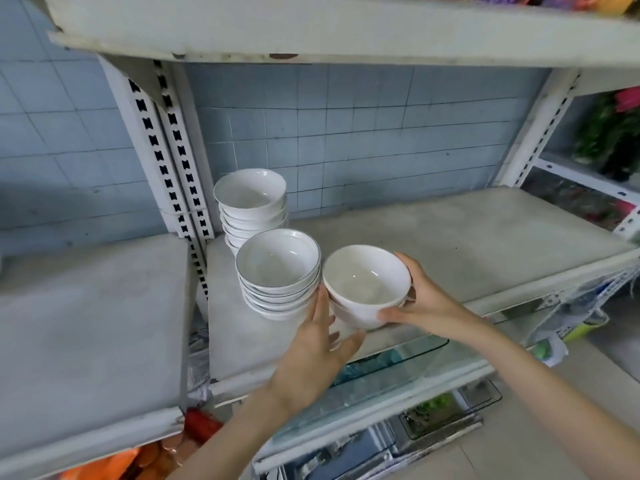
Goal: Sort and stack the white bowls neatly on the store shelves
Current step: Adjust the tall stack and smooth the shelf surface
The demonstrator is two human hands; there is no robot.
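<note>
Both hands hold a short stack of plain white bowls [363,285] over the front of the middle shelf [467,247]. My right hand [422,299] grips its right side, thumb curled under the rim. My left hand [318,344] supports the stack from below left with fingers spread. Just left of it stands a stack of white bowls with thin dark rims [278,271], touching or nearly touching the held stack. Behind that, against the tiled wall, is a taller stack of plain white bowls [251,199].
A slotted white upright [173,150] separates this shelf from a bare shelf on the left [90,323]. An upper shelf [346,32] hangs overhead. Glass dishes [398,362] sit on the shelf below. Artificial flowers [613,129] fill the far right.
</note>
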